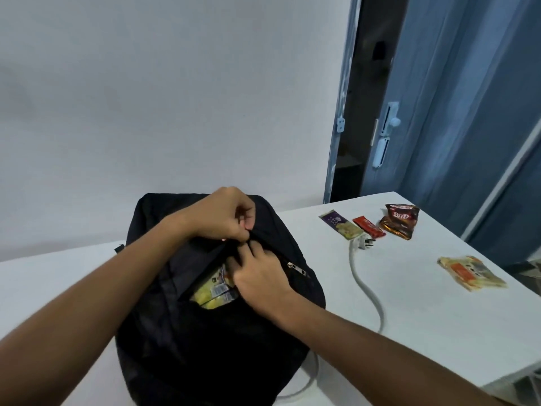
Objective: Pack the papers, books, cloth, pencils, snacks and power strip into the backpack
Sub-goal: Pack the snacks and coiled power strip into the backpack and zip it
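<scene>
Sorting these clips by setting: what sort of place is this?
Probably a plain room indoors, in a home or dormitory: a white table against a bare pale wall, beside a blue door standing ajar with a latch.

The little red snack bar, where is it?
In the head view, the small red snack bar lies on the white table, right of the black backpack, between two other snack packets.

Dim even light, soft blur, wide-angle distortion
</scene>
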A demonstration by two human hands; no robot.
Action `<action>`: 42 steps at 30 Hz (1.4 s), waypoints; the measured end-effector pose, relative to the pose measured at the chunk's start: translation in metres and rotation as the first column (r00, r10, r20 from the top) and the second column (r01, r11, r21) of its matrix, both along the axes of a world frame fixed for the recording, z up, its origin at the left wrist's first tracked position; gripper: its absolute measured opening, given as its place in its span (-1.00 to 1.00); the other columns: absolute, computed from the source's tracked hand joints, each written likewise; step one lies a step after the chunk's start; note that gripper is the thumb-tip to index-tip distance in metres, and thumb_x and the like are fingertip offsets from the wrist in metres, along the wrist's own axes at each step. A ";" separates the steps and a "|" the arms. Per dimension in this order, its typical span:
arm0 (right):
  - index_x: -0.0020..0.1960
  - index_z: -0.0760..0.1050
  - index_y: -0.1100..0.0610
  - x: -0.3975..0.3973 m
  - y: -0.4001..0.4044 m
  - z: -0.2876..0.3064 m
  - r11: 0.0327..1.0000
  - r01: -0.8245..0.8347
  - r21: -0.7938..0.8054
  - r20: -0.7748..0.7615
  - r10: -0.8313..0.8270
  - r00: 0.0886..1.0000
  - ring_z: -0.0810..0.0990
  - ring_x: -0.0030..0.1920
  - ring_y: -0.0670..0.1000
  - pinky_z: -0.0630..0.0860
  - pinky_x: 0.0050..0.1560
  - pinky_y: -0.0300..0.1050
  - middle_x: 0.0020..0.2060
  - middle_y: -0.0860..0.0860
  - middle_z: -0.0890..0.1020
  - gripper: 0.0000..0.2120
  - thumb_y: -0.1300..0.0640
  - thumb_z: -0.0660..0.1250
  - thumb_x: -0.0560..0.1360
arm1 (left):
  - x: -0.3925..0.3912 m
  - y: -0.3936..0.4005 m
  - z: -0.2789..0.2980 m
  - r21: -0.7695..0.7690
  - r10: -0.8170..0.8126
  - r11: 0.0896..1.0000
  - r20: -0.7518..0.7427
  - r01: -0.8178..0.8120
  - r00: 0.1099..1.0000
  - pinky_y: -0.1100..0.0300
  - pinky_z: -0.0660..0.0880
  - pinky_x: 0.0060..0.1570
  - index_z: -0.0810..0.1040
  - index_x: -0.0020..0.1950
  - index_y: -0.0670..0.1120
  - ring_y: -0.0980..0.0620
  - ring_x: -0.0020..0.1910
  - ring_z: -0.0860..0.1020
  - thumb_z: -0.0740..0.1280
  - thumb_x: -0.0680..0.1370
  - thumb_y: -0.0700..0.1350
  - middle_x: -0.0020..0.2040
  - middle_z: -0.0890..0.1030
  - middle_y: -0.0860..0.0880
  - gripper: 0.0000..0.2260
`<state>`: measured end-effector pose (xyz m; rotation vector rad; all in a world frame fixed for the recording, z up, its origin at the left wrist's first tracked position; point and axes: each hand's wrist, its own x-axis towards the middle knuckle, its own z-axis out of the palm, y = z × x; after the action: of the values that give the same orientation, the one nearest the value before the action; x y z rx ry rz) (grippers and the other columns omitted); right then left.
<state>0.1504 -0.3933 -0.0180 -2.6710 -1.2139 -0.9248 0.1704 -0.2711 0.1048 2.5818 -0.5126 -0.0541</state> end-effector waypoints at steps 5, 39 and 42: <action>-0.05 0.62 0.19 0.002 -0.004 0.027 0.976 0.142 -0.167 -0.274 -0.184 0.944 0.64 -0.21 0.15 0.27 -0.38 -0.12 -0.12 0.13 0.63 -0.87 0.21 0.35 0.43 | -0.005 -0.001 0.000 -0.033 0.015 0.999 -0.018 -0.016 1.000 0.35 0.36 -0.43 0.56 -0.34 -0.13 0.19 -0.52 0.40 0.42 0.26 -0.36 -0.53 0.47 0.14 -0.86; 0.45 0.20 0.01 0.098 -0.321 -0.055 0.293 0.865 -0.407 -0.551 -0.834 0.023 0.08 0.43 0.42 0.16 0.31 0.42 0.45 0.24 0.15 -0.56 0.08 0.09 0.57 | 0.031 -0.059 -0.058 0.537 -0.040 0.839 -0.088 0.081 0.995 0.19 0.41 -0.33 0.48 -0.21 0.04 0.08 -0.29 0.52 0.47 0.30 -0.01 -0.27 0.52 0.09 -0.80; 0.42 0.25 0.05 0.091 -0.325 -0.068 0.346 0.857 -0.382 -0.496 -0.859 0.125 0.27 0.36 0.34 0.36 0.23 0.26 0.35 0.23 0.33 -0.56 0.11 0.13 0.55 | 0.033 -0.061 -0.058 0.544 -0.033 0.834 -0.109 0.088 0.994 0.22 0.34 -0.37 0.48 -0.21 0.03 0.08 -0.30 0.51 0.49 0.31 -0.01 -0.27 0.52 0.08 -0.80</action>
<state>0.2417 -0.7179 -0.0863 -3.1026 0.6702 0.1414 0.2031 -0.3321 0.0470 3.1008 -0.6140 -0.4011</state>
